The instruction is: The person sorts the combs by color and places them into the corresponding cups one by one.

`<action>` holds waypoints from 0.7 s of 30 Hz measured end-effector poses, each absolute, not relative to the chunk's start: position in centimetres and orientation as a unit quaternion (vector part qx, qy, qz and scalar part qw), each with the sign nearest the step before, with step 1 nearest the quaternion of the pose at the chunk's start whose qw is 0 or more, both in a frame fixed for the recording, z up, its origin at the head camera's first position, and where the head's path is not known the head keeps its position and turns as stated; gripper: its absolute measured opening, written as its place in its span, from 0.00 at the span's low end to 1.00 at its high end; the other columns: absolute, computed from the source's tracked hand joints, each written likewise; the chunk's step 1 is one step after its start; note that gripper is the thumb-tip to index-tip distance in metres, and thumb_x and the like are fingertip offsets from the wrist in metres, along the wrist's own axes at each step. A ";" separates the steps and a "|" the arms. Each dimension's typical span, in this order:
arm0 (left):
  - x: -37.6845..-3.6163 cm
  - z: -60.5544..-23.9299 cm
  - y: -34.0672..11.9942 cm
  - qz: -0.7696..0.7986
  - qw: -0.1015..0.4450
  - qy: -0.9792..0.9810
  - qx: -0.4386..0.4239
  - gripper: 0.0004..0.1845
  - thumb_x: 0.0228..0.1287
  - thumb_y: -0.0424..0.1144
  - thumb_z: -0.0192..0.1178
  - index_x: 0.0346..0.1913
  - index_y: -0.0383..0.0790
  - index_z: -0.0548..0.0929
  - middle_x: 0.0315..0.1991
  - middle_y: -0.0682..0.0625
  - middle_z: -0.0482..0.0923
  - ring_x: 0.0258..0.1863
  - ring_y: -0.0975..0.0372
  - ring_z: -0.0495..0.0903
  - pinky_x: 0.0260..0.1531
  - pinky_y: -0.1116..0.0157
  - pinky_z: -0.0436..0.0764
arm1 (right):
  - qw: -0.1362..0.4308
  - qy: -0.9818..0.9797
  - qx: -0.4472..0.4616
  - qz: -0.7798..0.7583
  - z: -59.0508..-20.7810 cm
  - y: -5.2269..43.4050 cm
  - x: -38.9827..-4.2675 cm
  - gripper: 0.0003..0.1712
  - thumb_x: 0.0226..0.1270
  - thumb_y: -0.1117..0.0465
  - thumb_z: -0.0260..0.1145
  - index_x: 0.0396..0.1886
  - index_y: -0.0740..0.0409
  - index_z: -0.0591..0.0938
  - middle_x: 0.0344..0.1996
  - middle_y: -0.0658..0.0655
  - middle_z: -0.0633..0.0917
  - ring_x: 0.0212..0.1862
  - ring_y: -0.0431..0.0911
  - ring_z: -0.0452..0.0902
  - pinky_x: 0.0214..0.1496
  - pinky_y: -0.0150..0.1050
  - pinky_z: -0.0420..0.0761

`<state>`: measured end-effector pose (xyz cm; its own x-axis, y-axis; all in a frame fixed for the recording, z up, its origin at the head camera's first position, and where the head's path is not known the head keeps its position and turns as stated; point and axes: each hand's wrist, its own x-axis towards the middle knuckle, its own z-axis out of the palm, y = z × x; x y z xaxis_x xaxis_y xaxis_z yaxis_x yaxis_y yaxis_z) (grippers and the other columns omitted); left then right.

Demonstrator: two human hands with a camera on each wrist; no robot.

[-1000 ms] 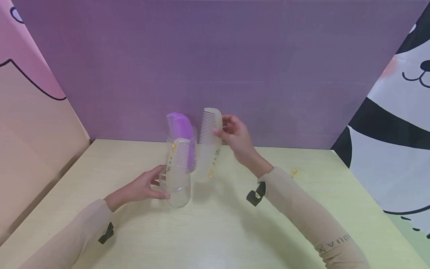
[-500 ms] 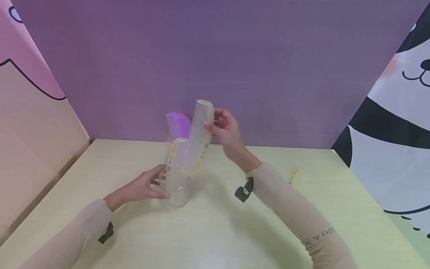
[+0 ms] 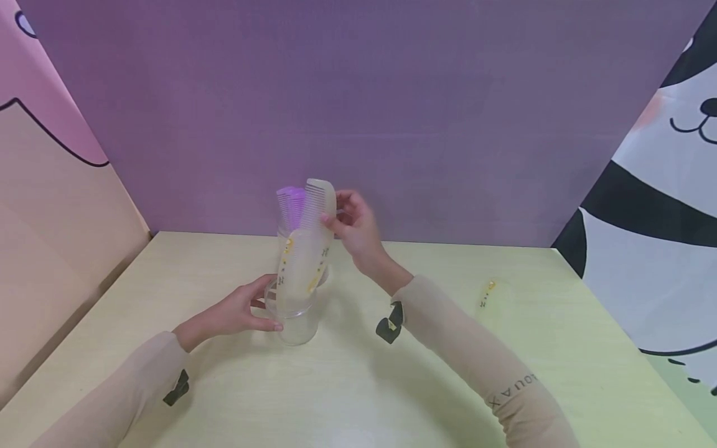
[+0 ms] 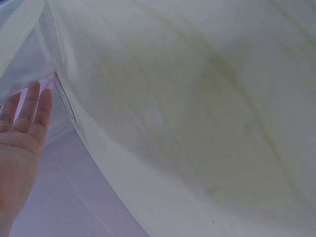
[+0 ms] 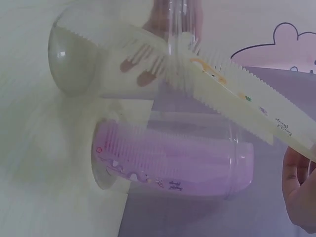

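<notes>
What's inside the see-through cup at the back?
Purple combs stand in the back cup, their tops poking out. The pale combs and front cup cover its lower part, so how many cannot be counted.

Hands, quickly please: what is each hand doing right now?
Left hand: grips the clear cup.
Right hand: pinches the pale comb, lower end in that cup.

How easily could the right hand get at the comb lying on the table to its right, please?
Probably not at once: the right hand grips a pale comb over the front clear cup, so its fingers are occupied. Once freed, nothing seems to stand between it and the lying comb.
</notes>
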<state>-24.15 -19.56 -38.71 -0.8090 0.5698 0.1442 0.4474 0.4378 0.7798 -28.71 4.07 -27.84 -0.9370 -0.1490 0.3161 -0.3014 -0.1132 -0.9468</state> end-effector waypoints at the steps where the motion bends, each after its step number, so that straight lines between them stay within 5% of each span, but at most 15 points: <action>1: -24.2 -38.7 -19.6 0.437 0.070 0.845 0.301 0.45 0.47 0.43 0.70 0.67 0.38 0.57 0.57 0.42 0.71 0.54 0.49 0.74 0.50 0.56 0.78 | 0.053 -0.666 0.169 0.724 -28.0 3.9 -28.7 0.19 0.56 0.72 0.65 0.47 0.60 0.71 0.38 0.54 0.79 0.34 0.43 0.73 0.34 0.30 0.78; 21: -24.1 -38.6 -19.7 0.438 0.077 0.845 0.298 0.46 0.48 0.42 0.70 0.68 0.38 0.54 0.60 0.40 0.68 0.55 0.47 0.72 0.51 0.54 0.77 | 0.036 -0.691 0.203 0.693 -31.0 2.2 -27.5 0.19 0.56 0.73 0.63 0.48 0.63 0.71 0.39 0.59 0.78 0.34 0.42 0.74 0.39 0.32 0.79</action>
